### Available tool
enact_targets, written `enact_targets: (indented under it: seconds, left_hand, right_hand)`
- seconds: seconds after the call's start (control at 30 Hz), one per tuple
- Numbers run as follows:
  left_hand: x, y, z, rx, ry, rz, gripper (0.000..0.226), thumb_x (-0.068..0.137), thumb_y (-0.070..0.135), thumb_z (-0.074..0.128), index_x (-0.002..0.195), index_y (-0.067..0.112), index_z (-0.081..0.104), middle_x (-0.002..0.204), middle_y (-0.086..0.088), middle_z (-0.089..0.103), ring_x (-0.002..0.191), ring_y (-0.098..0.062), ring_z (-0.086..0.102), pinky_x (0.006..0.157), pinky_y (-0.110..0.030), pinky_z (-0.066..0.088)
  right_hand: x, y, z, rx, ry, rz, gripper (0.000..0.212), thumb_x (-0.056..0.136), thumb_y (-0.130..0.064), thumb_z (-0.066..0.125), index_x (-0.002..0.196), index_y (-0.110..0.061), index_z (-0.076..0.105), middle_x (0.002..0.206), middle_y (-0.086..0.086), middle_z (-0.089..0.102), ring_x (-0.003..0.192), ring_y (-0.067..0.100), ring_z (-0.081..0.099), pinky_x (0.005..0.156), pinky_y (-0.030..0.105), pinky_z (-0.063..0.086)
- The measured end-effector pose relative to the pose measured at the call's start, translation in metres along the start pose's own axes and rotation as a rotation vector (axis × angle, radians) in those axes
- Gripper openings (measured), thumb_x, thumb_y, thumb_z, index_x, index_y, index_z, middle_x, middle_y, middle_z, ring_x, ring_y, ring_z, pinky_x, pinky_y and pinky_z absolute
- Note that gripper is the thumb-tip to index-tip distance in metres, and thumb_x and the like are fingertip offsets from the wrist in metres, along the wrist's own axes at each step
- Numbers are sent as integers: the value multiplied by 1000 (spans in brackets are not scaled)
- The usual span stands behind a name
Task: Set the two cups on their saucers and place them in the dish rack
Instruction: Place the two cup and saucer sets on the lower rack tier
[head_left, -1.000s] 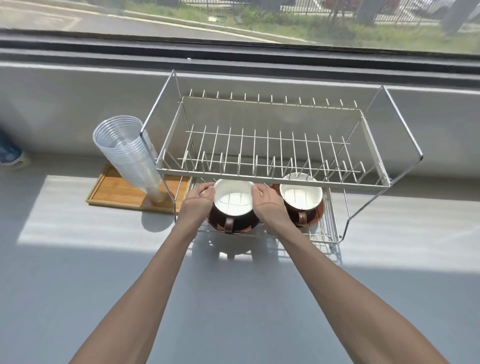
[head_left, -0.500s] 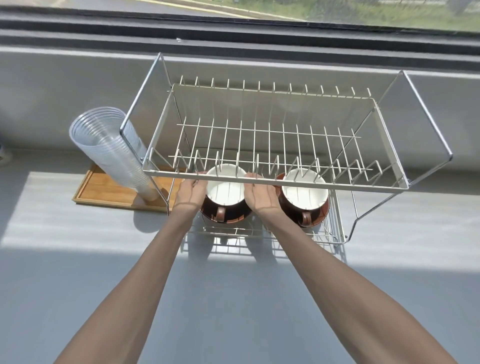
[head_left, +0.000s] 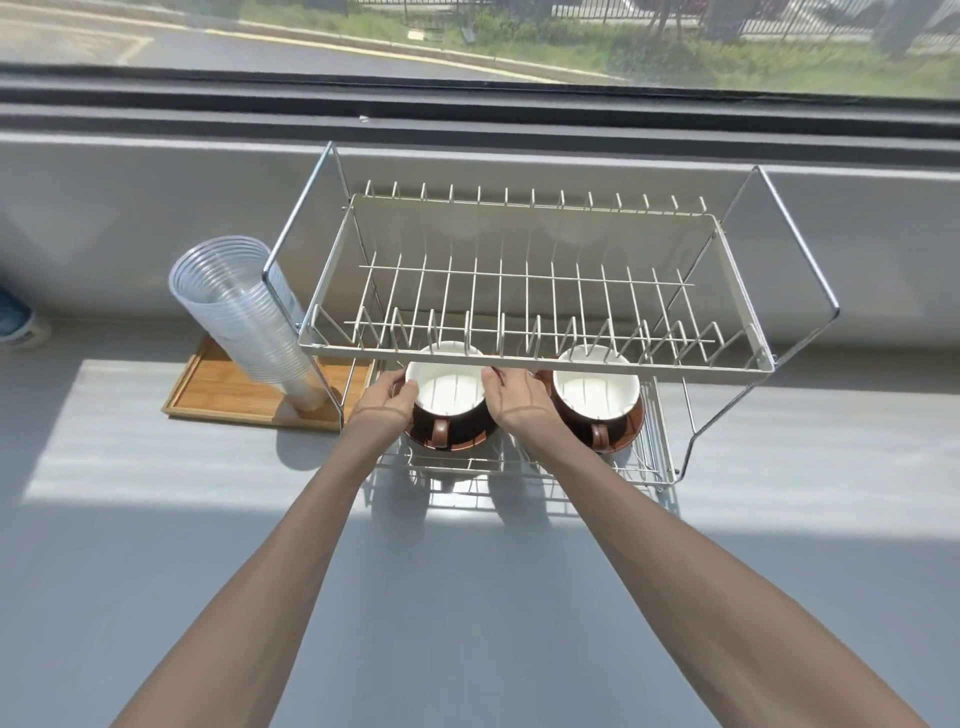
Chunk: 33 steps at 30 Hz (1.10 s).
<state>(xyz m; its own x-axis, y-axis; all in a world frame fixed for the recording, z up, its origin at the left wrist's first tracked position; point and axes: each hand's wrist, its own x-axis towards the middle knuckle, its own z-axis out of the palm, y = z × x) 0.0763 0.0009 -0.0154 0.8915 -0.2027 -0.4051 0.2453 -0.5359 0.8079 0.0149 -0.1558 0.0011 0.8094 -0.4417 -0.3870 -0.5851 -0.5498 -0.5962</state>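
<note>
Two brown cups with white insides sit on brown saucers on the lower shelf of the wire dish rack. My left hand grips the left side of the left cup and its saucer. My right hand grips that cup's right side. The right cup stands on its saucer beside my right hand, untouched. Both cup handles point toward me. The rack's upper tier hides the far rims of the cups.
A tilted stack of clear plastic cups stands on a wooden tray left of the rack, touching its frame. The grey counter stretches toward me. A low wall and window run behind the rack.
Both hands have stayed on the left cup and saucer, which moved slightly deeper under the upper tier. The view shifted a little.
</note>
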Motion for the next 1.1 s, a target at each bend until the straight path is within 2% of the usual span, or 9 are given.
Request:
enact_targets:
  seconds: [0.17, 0.33, 0.43, 0.5, 0.63, 0.77, 0.87, 1.0, 1.1]
  left_hand:
    - [-23, 5, -19, 222, -106, -6, 47, 100, 36, 50, 144, 22, 48, 148, -8, 50, 131, -26, 50, 111, -41, 40]
    - [-53, 19, -26, 576, -174, 135, 40, 101, 37, 45, 131, 16, 59, 137, -8, 61, 124, -27, 55, 106, -40, 44]
    - [-74, 32, -16, 867, -173, 267, 40, 100, 39, 42, 128, 17, 58, 126, -8, 67, 113, -30, 60, 93, -37, 49]
    - [-84, 38, -3, 1022, -171, 345, 39, 98, 40, 40, 126, 20, 57, 118, -9, 67, 103, -29, 60, 82, -36, 49]
    - [-99, 45, 27, 1227, -78, 493, 47, 99, 46, 40, 142, 26, 47, 138, -9, 54, 126, -32, 51, 95, -43, 46]
    - [-103, 48, 56, 1132, 40, 609, 52, 101, 47, 39, 149, 27, 38, 158, -13, 36, 144, -34, 35, 106, -48, 37]
    - [-98, 48, 74, 893, 39, 597, 54, 102, 47, 39, 151, 26, 36, 157, -11, 39, 139, -32, 42, 106, -46, 40]
    - [-87, 50, 97, 546, 48, 505, 58, 102, 49, 37, 152, 20, 37, 152, -6, 47, 134, -26, 51, 100, -42, 46]
    - [-77, 54, 112, 448, 6, 377, 54, 102, 46, 38, 150, 20, 39, 150, -8, 49, 135, -27, 48, 107, -41, 38]
  right_hand:
    - [-25, 2, -20, -50, -66, -46, 45, 103, -36, 32, 144, -17, 39, 150, 6, 42, 137, 25, 38, 115, 38, 28]
    - [-58, 22, -38, -148, -96, -139, 45, 100, -34, 40, 140, -15, 48, 147, 9, 48, 132, 28, 46, 110, 41, 37]
    - [-73, 34, -43, -338, -22, -198, 43, 98, -38, 40, 134, -18, 50, 133, 12, 57, 119, 33, 55, 92, 44, 48]
    - [-82, 42, -46, -467, 66, -237, 41, 98, -38, 40, 133, -18, 49, 130, 14, 54, 117, 35, 53, 85, 43, 47]
    - [-89, 60, -52, -598, 211, -293, 46, 99, -40, 41, 140, -20, 42, 154, 18, 33, 140, 36, 33, 100, 47, 41]
    - [-88, 80, -64, -599, 242, -264, 54, 100, -45, 38, 149, -23, 30, 160, 17, 22, 147, 33, 20, 110, 48, 33]
    - [-82, 92, -71, -519, 301, -233, 59, 100, -46, 37, 152, -21, 24, 160, 15, 21, 148, 31, 17, 114, 46, 28]
    - [-64, 108, -75, -401, 354, -175, 59, 101, -44, 36, 149, -12, 27, 155, 16, 30, 145, 30, 23, 115, 42, 29]
    - [-49, 114, -72, -209, 344, -91, 58, 100, -47, 31, 141, -6, 36, 150, 17, 34, 142, 31, 27, 117, 40, 24]
